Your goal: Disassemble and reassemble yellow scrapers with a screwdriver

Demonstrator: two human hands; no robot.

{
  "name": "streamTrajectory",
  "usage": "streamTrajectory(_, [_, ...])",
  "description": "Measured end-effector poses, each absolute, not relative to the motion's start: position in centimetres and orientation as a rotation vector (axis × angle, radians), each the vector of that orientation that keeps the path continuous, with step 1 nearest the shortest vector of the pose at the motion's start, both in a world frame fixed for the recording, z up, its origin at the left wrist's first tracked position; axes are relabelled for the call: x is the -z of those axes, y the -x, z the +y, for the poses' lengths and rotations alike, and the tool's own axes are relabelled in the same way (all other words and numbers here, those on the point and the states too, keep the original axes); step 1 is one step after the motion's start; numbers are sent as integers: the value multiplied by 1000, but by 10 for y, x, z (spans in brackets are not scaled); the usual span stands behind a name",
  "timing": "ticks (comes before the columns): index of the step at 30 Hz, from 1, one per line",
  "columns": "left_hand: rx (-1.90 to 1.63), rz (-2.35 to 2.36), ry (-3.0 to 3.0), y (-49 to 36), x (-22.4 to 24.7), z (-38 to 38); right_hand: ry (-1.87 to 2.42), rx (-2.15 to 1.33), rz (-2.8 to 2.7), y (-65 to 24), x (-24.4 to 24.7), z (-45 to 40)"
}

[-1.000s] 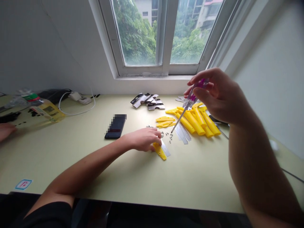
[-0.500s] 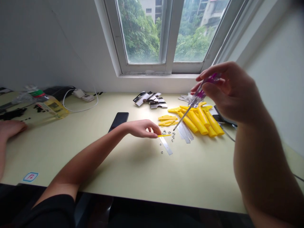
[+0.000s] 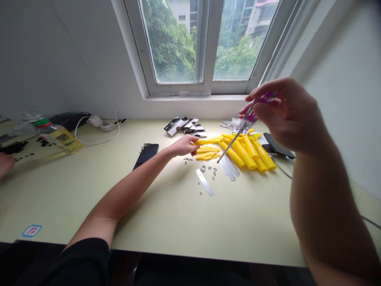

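Observation:
My left hand [image 3: 185, 145] reaches to the far middle of the table, its fingers closed on a yellow plastic piece [image 3: 200, 142]. That piece runs up against the yellow handles [image 3: 242, 153], so I cannot tell where one ends. Just below the hand lie flat yellow plates [image 3: 207, 152]. Raised at the right, my right hand [image 3: 287, 115] grips a screwdriver [image 3: 248, 121] with a clear and purple handle, its tip pointing down to the left. Small screws [image 3: 214, 171], nuts [image 3: 187, 159] and a single metal blade [image 3: 204, 182] lie on the table.
More metal blades [image 3: 228, 167] lie beside the handles. A phone [image 3: 146, 155] rests left of my forearm; black-and-white cards [image 3: 184, 126] lie toward the window. A bottle of yellow liquid [image 3: 61, 137] and white cable [image 3: 98, 143] are at left. Another person's hand [image 3: 5, 163] shows at the left edge.
My left hand has moved away from me, from the single blade to the yellow handles, uncovering several nuts. The right hand and screwdriver have barely moved. The other person's hand has drawn back leftward.

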State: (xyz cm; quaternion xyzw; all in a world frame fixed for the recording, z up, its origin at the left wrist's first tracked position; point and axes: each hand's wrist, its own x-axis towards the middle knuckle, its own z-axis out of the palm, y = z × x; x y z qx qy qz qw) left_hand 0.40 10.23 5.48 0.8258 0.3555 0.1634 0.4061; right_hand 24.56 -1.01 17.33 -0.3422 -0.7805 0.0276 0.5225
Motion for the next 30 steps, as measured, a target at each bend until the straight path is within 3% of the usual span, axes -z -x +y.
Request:
streamTrajectory(8, [-418,1156,-2517,-51,-47,116,832,-73,-1869,-246,-174,-12])
streamTrajectory(19, [-161,1181,-2706,-43,-35,118,850,-69,-1868,-246,-175,-13])
streamTrajectory(25, [-204,1261,-2757,-34,-43,107,839,-74,-1856,-247,-176,-14])
streamTrajectory(30, [-179,757,-2873,-12,-53,64,832,-54,-1849,-250,-176,-13])
